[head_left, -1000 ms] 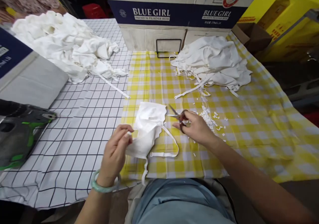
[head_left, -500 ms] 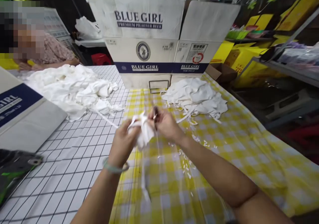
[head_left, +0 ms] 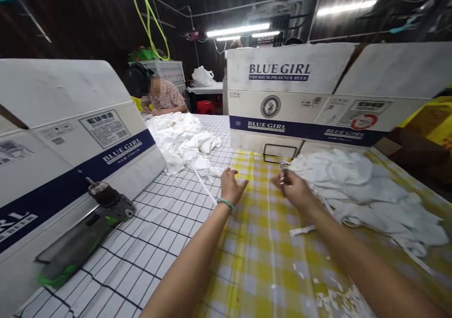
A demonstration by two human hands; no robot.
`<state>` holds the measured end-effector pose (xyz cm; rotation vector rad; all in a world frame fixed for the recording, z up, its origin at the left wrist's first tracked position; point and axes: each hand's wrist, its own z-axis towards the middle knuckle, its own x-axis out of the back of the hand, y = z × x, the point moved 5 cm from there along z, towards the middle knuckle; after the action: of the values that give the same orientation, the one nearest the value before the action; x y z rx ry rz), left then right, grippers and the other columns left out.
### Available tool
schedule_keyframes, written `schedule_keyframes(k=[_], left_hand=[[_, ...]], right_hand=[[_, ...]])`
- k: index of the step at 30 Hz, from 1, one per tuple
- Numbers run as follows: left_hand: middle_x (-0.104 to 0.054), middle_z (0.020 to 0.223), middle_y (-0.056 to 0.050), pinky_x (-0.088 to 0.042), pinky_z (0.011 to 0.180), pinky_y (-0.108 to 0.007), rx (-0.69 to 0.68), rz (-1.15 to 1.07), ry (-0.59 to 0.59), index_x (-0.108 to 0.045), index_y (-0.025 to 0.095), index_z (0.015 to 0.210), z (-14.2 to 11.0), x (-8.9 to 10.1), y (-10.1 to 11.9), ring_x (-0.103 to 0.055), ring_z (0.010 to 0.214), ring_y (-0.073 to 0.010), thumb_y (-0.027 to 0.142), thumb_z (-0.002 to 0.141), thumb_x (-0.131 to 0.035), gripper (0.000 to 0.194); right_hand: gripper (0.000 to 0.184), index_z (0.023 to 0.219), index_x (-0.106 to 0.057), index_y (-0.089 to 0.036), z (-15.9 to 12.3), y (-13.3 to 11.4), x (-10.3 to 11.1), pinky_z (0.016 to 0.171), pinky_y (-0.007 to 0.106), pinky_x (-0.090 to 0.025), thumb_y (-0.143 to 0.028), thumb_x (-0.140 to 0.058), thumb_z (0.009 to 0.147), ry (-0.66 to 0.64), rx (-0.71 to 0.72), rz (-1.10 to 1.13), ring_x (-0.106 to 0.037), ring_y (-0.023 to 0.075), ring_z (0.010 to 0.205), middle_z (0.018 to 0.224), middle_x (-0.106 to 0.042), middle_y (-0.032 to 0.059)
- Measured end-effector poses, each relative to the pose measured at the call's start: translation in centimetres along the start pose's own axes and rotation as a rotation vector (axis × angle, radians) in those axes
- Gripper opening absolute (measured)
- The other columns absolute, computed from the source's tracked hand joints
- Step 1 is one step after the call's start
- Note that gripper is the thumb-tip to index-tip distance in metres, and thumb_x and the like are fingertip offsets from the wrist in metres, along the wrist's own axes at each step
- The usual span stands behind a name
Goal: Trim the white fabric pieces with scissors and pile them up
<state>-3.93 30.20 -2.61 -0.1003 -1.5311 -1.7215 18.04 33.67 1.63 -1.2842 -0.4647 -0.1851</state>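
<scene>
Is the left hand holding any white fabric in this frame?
No, the left hand is open, with nothing showing in its grip.

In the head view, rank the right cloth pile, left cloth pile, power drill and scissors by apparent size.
1. Right cloth pile
2. Left cloth pile and power drill: too alike to rank, since the drill is nearer
3. Scissors, partly hidden

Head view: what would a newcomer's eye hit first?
Probably the big BLUE GIRL carton at the far end of the yellow checked cloth, then the black-and-green power tool before a second carton at the left. Next, two white fabric heaps: the left heap beyond the open left hand, the right heap beside the right hand, which holds scissors.
</scene>
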Motion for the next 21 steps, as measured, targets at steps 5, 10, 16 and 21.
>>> schedule_keyframes(k=[5, 10, 16, 21], left_hand=[[-0.004, 0.163, -0.021, -0.012, 0.117, -0.066, 0.262, 0.25, 0.139, -0.033, 0.017, 0.148, 7.6, 8.5, -9.5, -0.001, 0.15, -0.0443, 0.04, 0.056, -0.088, 0.109], [0.007, 0.166, -0.011, -0.016, 0.116, -0.067, 0.368, 0.34, 0.131, -0.021, 0.029, 0.153, 15.3, 13.4, -15.7, 0.008, 0.15, -0.0427, 0.036, 0.05, -0.092, 0.126], [-0.058, 0.128, -0.01, -0.053, 0.093, -0.046, 0.317, 0.226, 0.072, -0.057, 0.018, 0.125, 19.1, 13.8, -18.4, -0.061, 0.111, -0.0241, 0.033, 0.094, -0.058, 0.035], [-0.064, 0.12, -0.01, -0.055, 0.089, -0.042, 0.142, -0.032, 0.146, -0.058, 0.014, 0.122, 14.7, 12.9, -14.1, -0.064, 0.105, -0.0226, 0.033, 0.092, -0.06, 0.035]], right_hand=[[0.042, 0.076, -0.051, -0.024, 5.5, -2.0, -18.4, 0.06, 0.028, -0.043, -0.05, -0.078, 0.056, -0.205, -0.029, 0.195, -0.056, 0.0167, 0.063, 0.075, -0.064, -0.0027], [0.05, 0.081, -0.041, -0.025, 10.9, -3.1, -29.5, 0.071, 0.03, -0.042, -0.054, -0.074, 0.058, -0.131, -0.123, 0.34, -0.058, 0.0187, 0.078, 0.085, -0.062, -0.0017], [0.045, 0.085, -0.036, -0.025, 14.7, -3.6, -35.1, 0.072, 0.03, -0.044, -0.061, -0.058, 0.073, -0.076, -0.209, 0.534, -0.056, 0.0174, 0.079, 0.086, -0.06, 0.0005], [0.039, 0.083, -0.039, -0.025, 13.6, -7.1, -32.3, 0.076, 0.029, -0.048, -0.053, -0.064, 0.073, -0.125, -0.055, 0.677, -0.056, 0.0171, 0.084, 0.085, -0.059, -0.0016]])
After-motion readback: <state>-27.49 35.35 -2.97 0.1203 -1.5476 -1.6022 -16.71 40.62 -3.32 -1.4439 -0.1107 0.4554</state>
